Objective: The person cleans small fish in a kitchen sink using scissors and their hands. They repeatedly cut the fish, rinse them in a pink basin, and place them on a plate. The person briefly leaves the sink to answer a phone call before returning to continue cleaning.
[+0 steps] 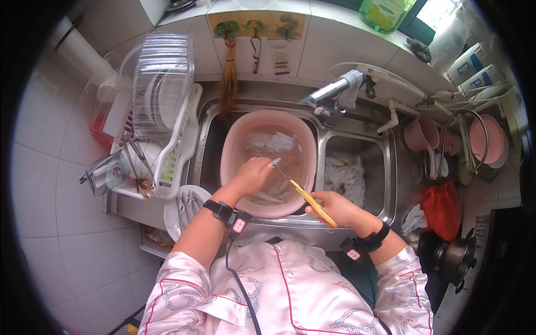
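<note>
My left hand (253, 173) grips a small silvery fish (275, 161) above the water in a pink plastic basin (226, 155). In my right hand (335, 206) is a pair of scissors (307, 199) with yellow handles. The narrow metal blades point up and left, and their tips meet the fish near my left thumb. My palm hides most of the fish. Pale fish shapes lie in the murky water below my hands. Several more small fish (189, 205) rest on a white plate (171, 217) beside my left forearm.
The basin sits in the left bowl of a steel sink. A chrome faucet (333, 93) reaches over from behind. A clear plastic bag (345, 176) lies in the right bowl. On the left stands a white dish rack (184, 136); a red bag (441, 209) and dark pot (456, 257) are at right.
</note>
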### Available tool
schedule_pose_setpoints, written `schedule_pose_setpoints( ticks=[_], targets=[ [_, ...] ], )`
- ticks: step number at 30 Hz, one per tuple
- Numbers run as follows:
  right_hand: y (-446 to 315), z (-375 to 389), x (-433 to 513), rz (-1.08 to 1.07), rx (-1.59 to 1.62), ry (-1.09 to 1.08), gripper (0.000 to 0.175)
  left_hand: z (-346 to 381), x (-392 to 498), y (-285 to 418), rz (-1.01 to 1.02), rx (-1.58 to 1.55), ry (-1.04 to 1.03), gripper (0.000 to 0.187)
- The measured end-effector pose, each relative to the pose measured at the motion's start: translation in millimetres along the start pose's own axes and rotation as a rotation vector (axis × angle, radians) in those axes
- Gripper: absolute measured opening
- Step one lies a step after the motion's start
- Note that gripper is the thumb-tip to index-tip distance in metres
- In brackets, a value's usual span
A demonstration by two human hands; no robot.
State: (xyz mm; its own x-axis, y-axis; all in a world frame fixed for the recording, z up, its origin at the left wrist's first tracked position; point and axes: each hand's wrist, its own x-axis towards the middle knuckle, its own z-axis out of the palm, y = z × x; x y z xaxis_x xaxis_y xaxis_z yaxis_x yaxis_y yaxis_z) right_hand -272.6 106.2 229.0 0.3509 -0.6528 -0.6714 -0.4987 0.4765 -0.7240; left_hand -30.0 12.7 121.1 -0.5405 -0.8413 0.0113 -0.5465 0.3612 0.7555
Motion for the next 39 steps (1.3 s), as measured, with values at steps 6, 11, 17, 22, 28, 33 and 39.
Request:
schedule_pose_setpoints(
  ticks=[6,11,17,22,28,33,39],
  targets=[
    [52.5,13.6,6.0,-0.139,-0.292,0.350,0.045,10.7,0.1,-24.0,-0.427,-0.860,0.015,0.028],
    [115.3,24.0,8.2,0.078,-0.527,0.567,0.046,14.0,-4.1,-28.0,-0.476,-0.880,0.085,0.030],
    [162.5,20.9,28.9,-0.273,-0.568,0.624,0.047,14.4,-4.7,-27.7,-0.571,-0.789,0.071,0.028],
    [166.2,1.5,39.5,-0.389,-0.755,0.460,0.043,13.8,-6.3,-22.5,-0.590,-0.926,0.073,0.026],
    [146.1,16.1,42.4,-0.221,-1.050,0.283,0.032,9.2,-5.5,-12.5,-0.613,-1.051,0.084,0.020],
    [114.5,29.1,42.7,-0.099,-1.260,0.295,0.025,21.9,-7.1,-14.4,-0.588,-1.028,0.148,0.017],
    [53.2,28.0,88.0,-0.560,-0.533,0.538,0.024,48.9,-10.8,-11.1,-0.478,-0.616,0.047,0.016]
  ],
)
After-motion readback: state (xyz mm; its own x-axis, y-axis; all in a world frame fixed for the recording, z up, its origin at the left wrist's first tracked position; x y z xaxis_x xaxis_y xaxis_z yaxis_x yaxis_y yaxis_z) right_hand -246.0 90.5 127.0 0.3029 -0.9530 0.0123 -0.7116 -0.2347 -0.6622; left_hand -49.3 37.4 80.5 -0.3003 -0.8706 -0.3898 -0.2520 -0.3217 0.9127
